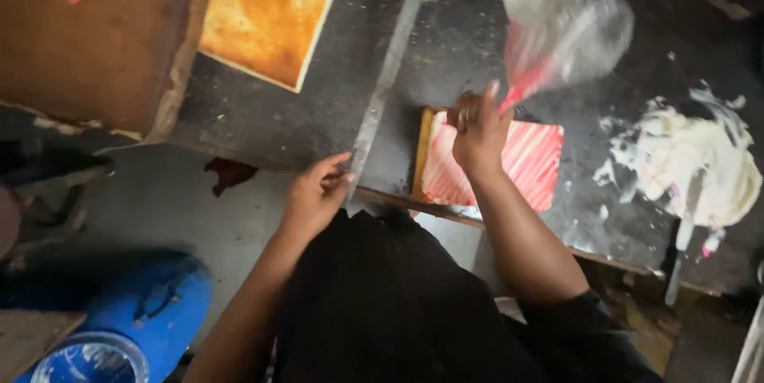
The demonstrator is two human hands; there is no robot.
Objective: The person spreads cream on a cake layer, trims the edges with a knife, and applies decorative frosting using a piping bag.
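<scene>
**Soft piping bag squeezed over a striped tile**

The right hand [477,124] is fisted round the twisted neck of a clear plastic bag [561,21] of red paste, limp and slippery (best held at the neck), above the red-striped tile [529,164] at the workbench's [318,112] near edge. The wrist is raised, forearm upright. The left hand [317,192] seems to pinch a grey strip [382,88] at that edge.

My right hand [477,130] is raised in a closed fist with the forearm angled up from the elbow, while my left hand [317,192] reaches forward, fingers loosely curled.
</scene>
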